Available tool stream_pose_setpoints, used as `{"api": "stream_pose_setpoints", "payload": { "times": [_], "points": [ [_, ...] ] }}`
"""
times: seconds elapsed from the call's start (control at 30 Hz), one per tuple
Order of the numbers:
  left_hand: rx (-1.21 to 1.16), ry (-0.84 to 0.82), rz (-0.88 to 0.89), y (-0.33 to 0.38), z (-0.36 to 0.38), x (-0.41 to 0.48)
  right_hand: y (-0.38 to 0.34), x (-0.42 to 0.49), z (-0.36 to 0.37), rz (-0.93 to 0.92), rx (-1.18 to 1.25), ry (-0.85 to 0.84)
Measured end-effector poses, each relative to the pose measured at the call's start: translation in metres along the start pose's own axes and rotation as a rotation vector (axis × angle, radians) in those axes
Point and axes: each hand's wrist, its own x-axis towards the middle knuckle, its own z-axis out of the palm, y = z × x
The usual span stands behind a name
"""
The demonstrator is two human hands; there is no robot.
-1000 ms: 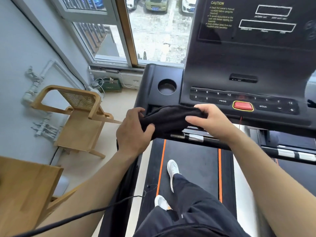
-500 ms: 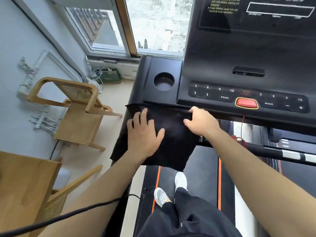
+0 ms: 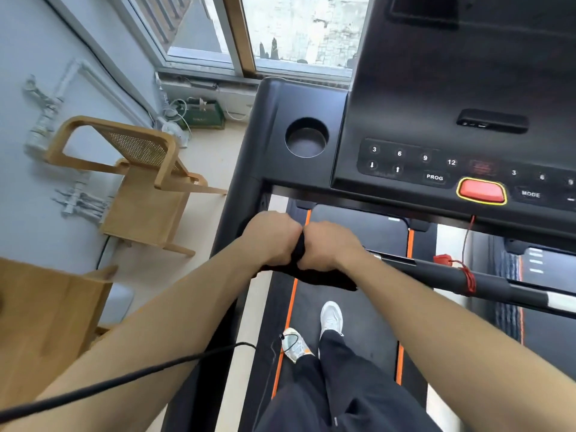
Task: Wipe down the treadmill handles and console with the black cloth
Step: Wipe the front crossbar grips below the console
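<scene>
The black cloth (image 3: 324,280) is bunched between both fists, with a loose end hanging below my right hand. My left hand (image 3: 271,238) and my right hand (image 3: 327,246) sit knuckle to knuckle, each gripping the cloth, at the left end of the black crossbar handle (image 3: 436,272). Whether the cloth wraps the bar there is hidden by my hands. Above them spreads the black console (image 3: 405,120) with numbered buttons, a red stop button (image 3: 481,191) and a round cup holder (image 3: 307,138). The left upright handle (image 3: 240,207) runs down beside my left hand.
A red safety clip and cord (image 3: 461,266) hang on the crossbar to the right. A wooden chair (image 3: 137,182) stands on the floor to the left, a wooden table edge (image 3: 40,316) nearer. My feet stand on the treadmill belt (image 3: 358,307). A black cable (image 3: 124,381) crosses my left forearm.
The cloth lay spread flat under my open left hand at the console's lower edge; now both hands have drawn together, lower down, and bunched it into their fists at the crossbar.
</scene>
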Motion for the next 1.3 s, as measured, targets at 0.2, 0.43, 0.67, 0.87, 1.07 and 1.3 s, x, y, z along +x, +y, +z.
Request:
{"api": "stream_pose_setpoints", "payload": {
  "times": [0.2,0.43,0.67,0.87,1.07,1.3],
  "points": [
    [-0.125,-0.333,0.014,-0.004,-0.022,0.016,0.008,0.013,-0.015,-0.058,0.137,-0.256],
    [0.038,0.453,-0.116,0.017,0.040,-0.011,-0.001,-0.017,0.047,-0.038,-0.328,0.626],
    [-0.089,-0.141,0.002,0.002,-0.010,0.010,0.006,-0.005,-0.007,-0.072,0.071,-0.050],
    [-0.032,0.162,-0.102,0.016,0.014,-0.003,0.014,-0.021,0.025,-0.068,-0.186,0.379],
    [-0.015,0.280,-0.152,0.047,0.015,-0.001,0.035,-0.032,0.016,-0.072,-0.148,0.285],
    [-0.172,-0.278,-0.046,0.043,-0.028,0.028,0.058,-0.034,-0.006,-0.047,0.023,-0.028]
  ]
}}
